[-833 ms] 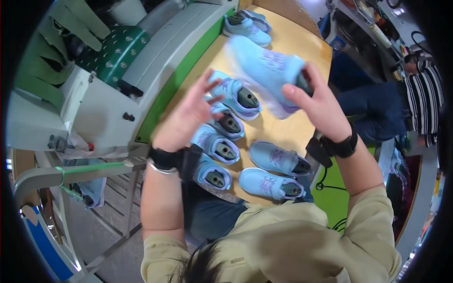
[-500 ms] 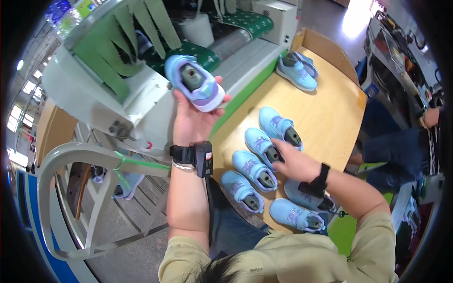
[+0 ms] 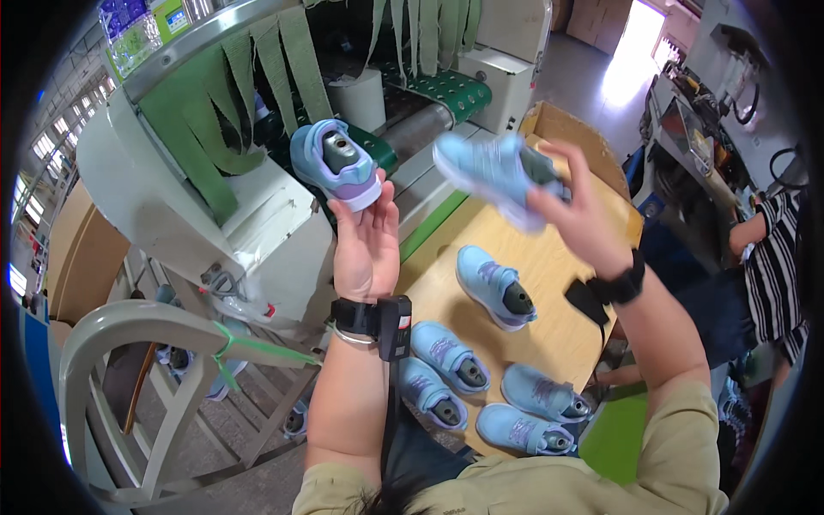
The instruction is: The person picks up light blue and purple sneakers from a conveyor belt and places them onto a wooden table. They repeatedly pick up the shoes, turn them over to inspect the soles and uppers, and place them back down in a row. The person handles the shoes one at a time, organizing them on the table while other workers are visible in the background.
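Observation:
My left hand [image 3: 369,249] is turned palm up, its thumb and fingers at the heel of a light blue and lilac sneaker [image 3: 350,184]. That sneaker points toward the green conveyor belt [image 3: 378,154], with a grey metal-looking last inside. In my right hand [image 3: 584,202] another light blue sneaker [image 3: 489,167], blurred by motion, is gripped near its heel, up above the wooden table [image 3: 566,283]. Below lie several matching sneakers: a lone one [image 3: 493,287], a pair [image 3: 451,356] toward the left edge, and another pair [image 3: 545,393] near my body. Dark lasts show in their openings.
The white machine [image 3: 206,249] has hanging green strips [image 3: 300,69] over its openings. A curved grey rack [image 3: 129,343] stands at the left, with shoes lower down. Cardboard [image 3: 592,142] edges the table's far end. A person in a striped top [image 3: 777,275] is at the right.
My right hand has lifted a sneaker off the table and carried it up and away from me. The left-hand sneaker has shifted slightly left, toward the belt. The view has tilted up a little.

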`<action>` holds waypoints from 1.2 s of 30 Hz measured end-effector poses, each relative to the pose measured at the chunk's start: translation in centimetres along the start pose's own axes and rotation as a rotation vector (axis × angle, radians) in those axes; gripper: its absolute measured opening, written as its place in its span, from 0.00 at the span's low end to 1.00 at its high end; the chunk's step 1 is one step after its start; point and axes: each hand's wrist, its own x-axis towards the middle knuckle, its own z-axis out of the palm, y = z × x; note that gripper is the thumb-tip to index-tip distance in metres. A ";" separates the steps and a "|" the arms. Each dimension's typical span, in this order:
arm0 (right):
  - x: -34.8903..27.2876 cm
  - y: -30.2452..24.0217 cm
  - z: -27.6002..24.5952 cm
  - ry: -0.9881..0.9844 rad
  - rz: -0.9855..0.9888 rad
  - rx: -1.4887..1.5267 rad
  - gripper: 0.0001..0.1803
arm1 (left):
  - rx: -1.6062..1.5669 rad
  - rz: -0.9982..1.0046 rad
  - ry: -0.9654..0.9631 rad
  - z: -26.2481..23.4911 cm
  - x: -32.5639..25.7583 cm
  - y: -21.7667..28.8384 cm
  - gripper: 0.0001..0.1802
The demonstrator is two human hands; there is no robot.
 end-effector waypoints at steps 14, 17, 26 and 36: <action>10.6 1.5 4.1 -0.380 -0.075 -0.666 0.30 | -0.058 -0.184 -0.163 -0.8 -0.9 0.3 0.36; 1.3 -3.0 1.2 -0.811 0.013 -0.640 0.23 | -0.077 -0.223 -0.163 -1.0 -1.0 0.2 0.35; -8.6 3.6 -1.4 -0.543 0.213 -0.604 0.44 | -0.031 -0.291 -0.140 -0.8 -1.7 -1.1 0.31; -10.3 4.5 4.8 -0.515 0.373 0.029 0.41 | -0.032 -0.350 -0.145 -1.6 -1.9 -1.0 0.30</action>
